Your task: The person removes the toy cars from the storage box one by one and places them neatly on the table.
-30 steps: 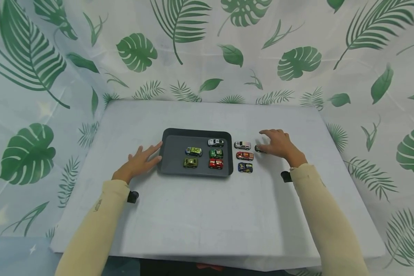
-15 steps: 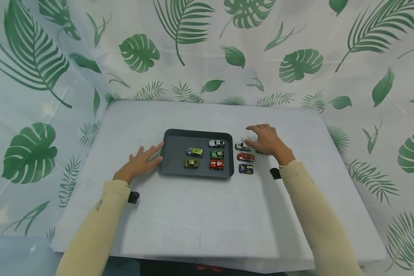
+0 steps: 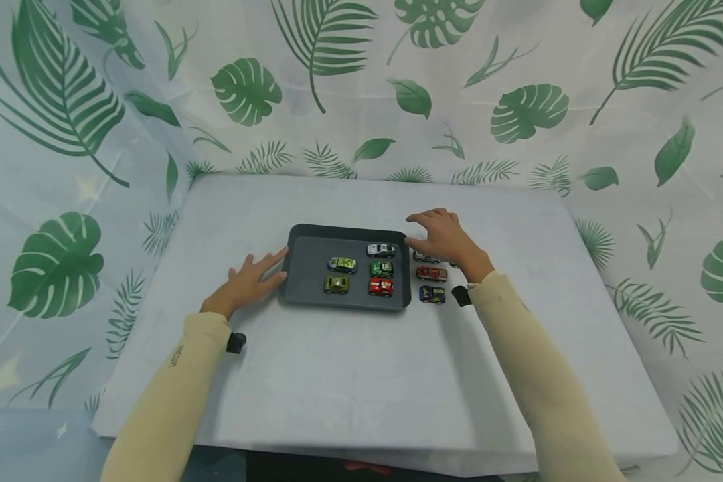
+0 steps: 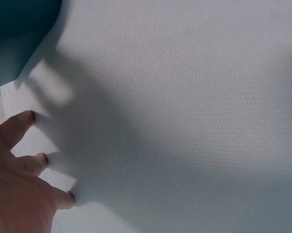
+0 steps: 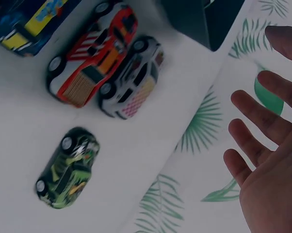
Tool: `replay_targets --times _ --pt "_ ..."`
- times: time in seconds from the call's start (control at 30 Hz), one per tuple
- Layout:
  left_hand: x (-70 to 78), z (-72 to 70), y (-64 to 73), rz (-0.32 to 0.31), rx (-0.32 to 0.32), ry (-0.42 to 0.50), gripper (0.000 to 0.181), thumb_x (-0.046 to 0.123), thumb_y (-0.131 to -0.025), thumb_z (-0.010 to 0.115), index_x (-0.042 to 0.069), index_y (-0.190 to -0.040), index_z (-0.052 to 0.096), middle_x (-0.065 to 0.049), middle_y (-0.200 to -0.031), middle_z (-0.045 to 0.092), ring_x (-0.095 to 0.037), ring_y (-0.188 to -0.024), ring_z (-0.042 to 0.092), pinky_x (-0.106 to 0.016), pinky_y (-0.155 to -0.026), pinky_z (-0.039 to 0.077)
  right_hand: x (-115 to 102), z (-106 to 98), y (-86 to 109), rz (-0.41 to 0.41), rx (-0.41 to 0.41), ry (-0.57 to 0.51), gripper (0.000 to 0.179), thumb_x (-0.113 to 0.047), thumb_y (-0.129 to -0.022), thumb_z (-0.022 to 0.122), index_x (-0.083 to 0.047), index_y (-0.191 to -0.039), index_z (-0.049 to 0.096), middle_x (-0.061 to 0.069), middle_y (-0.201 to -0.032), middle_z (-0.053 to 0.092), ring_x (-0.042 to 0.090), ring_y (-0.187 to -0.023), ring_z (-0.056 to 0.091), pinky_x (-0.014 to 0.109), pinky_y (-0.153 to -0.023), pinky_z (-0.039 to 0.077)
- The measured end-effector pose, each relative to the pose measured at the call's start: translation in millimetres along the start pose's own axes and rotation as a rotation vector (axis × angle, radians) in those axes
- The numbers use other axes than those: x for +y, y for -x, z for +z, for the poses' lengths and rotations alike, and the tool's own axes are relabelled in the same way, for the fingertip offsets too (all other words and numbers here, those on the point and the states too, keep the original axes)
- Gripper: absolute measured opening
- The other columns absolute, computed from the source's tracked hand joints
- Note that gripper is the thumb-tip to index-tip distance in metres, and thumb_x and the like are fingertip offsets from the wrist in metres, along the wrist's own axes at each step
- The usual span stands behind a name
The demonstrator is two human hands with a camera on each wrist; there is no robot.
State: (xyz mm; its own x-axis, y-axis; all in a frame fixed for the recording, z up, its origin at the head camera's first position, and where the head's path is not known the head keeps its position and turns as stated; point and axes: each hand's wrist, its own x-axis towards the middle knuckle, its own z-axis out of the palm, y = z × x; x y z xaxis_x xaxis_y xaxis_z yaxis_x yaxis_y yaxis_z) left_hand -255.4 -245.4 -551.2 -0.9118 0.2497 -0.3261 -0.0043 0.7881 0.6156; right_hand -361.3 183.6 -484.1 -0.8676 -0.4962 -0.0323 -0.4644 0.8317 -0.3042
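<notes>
In the head view my left hand (image 3: 244, 284) lies with spread fingers, its fingertips right at the left rim of a dark grey tray (image 3: 304, 268). Straight, parted fingers show on my right hand (image 3: 446, 237), held above the table by the tray's far right corner with nothing in it. Beneath that hand sits a white toy car (image 3: 424, 258), partly covered. Nearer me are a red-orange toy car (image 3: 432, 274) and a blue toy car (image 3: 432, 294). The right wrist view also shows a green camouflage toy car (image 5: 68, 167), mostly hidden in the head view.
Inside the tray are a silver-white car (image 3: 380, 250), a green car (image 3: 381, 270), a red car (image 3: 380, 287), a yellow-green car (image 3: 342, 265) and an olive car (image 3: 336, 285). A white cloth (image 3: 337, 375) covers the table; a leaf-print curtain (image 3: 349, 87) hangs behind.
My right hand has moved left, from beside the camouflage car, over the white car, to the tray's far right corner. The left hand keeps its place at the tray; the cars stay put.
</notes>
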Motion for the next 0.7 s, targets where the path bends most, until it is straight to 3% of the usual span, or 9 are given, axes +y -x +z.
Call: replay_targets --times 0.7 --pt "-1.5 -1.9 -1.2 0.004 -0.001 0.017 0.068 0.049 -0.115 0.046 0.030 -0.174 0.018 -0.018 -0.177 0.013 -0.049 -0.160 -0.012 -0.077 -0.119 -0.013 -56.9 15.8 -34.7 -0.152 -0.052 0.005 0.046 -0.027 -0.101 0.078 -0.005 -0.140 0.070 0.017 -0.138 0.070 0.046 -0.140 0.047 0.064 -0.115 0.030"
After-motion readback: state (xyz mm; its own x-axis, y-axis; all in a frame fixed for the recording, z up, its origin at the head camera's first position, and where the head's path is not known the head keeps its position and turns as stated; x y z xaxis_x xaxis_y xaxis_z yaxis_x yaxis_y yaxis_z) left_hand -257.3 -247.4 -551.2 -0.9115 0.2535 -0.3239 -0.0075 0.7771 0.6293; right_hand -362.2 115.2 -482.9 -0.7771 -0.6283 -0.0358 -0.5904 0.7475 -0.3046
